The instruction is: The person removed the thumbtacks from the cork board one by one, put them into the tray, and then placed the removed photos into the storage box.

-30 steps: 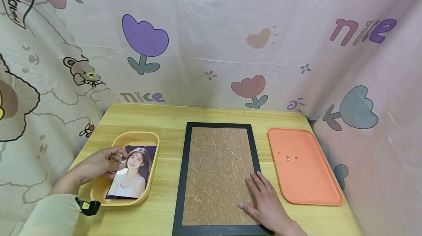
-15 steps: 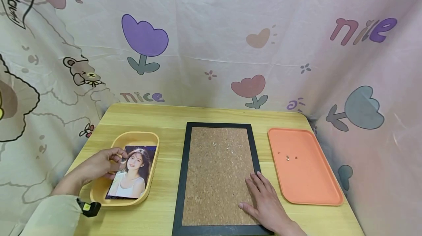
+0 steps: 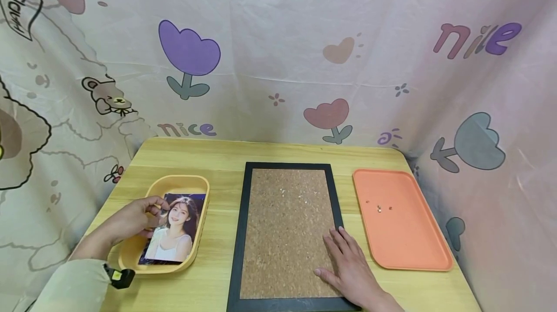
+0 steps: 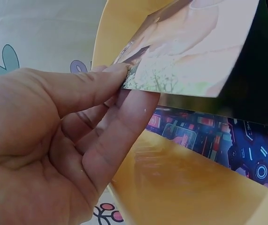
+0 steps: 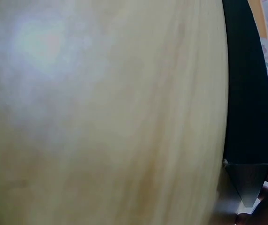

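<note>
My left hand (image 3: 135, 215) pinches the left edge of a photo print (image 3: 171, 242) between thumb and fingers. A person in a white top is pictured on it. The print lies tilted in a yellow bin (image 3: 184, 184) on the left. In the left wrist view its edge is raised, and a dark blue patterned print (image 4: 213, 140) shows beneath. My right hand (image 3: 350, 271) rests with spread fingers on the lower right of a black-framed cork board (image 3: 287, 234). The right wrist view mostly catches the tabletop and the black frame (image 5: 248, 93).
An orange tray (image 3: 409, 239) sits to the right, with several tiny pieces (image 3: 379, 209) on it. Small shiny bits (image 3: 302, 197) dot the upper cork. The wooden table (image 3: 226, 157) ends against a patterned curtain (image 3: 261, 36) behind and at both sides.
The photo's lower left edge has lifted slightly and shifted right, showing more of the dark print under it. My right hand stays in place on the board.
</note>
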A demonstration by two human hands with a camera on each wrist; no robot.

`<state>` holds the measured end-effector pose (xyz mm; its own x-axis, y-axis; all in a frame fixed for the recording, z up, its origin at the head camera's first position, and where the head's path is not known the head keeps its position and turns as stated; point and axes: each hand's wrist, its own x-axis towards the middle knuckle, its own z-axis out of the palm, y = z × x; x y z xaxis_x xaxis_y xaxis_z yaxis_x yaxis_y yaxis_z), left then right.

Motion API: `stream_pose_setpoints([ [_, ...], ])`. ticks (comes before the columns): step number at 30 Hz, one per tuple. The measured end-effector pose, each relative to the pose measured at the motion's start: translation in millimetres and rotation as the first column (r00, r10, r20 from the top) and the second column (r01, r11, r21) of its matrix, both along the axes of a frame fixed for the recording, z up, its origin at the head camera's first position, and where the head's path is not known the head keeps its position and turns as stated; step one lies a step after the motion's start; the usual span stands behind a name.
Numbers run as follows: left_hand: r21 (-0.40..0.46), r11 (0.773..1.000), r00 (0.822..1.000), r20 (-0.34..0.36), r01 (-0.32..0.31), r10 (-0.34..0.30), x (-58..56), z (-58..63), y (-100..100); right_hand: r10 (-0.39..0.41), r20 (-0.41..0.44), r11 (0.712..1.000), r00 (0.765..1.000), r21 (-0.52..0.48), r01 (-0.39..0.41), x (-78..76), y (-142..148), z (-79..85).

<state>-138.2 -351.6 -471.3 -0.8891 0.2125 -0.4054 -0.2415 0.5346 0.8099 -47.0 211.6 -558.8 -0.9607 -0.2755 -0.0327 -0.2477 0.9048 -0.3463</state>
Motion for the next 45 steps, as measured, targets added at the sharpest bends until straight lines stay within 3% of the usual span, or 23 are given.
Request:
stream_pose_setpoints([
  [22, -0.088, 0.996, 1.0, -0.019, -0.01, 0.008, -3.8, 5.7, 0.3, 0.002, -0.053, 1.0, 0.999, -0.013, -0.002, 0.2, -3.5, -4.2],
  [34, -0.203, 0.978, 0.999, -0.037, -0.046, 0.039, -3.2, 24.3, 1.5, -0.016, -0.005, 1.0, 1.0, -0.012, 0.016, 0.5, -4.4, -2.6],
  [40, -0.186, 0.98, 0.992, -0.11, -0.076, 0.056, 7.6, 26.5, 26.4, -0.027, 0.016, 1.0, 0.999, 0.015, 0.027, -3.4, -4.0, 6.9],
  [45, -0.234, 0.969, 0.973, -0.228, -0.075, 0.02, 26.0, 24.8, 71.4, -0.05, 0.024, 0.998, 0.998, 0.044, 0.049, -13.4, -4.0, 25.4],
])
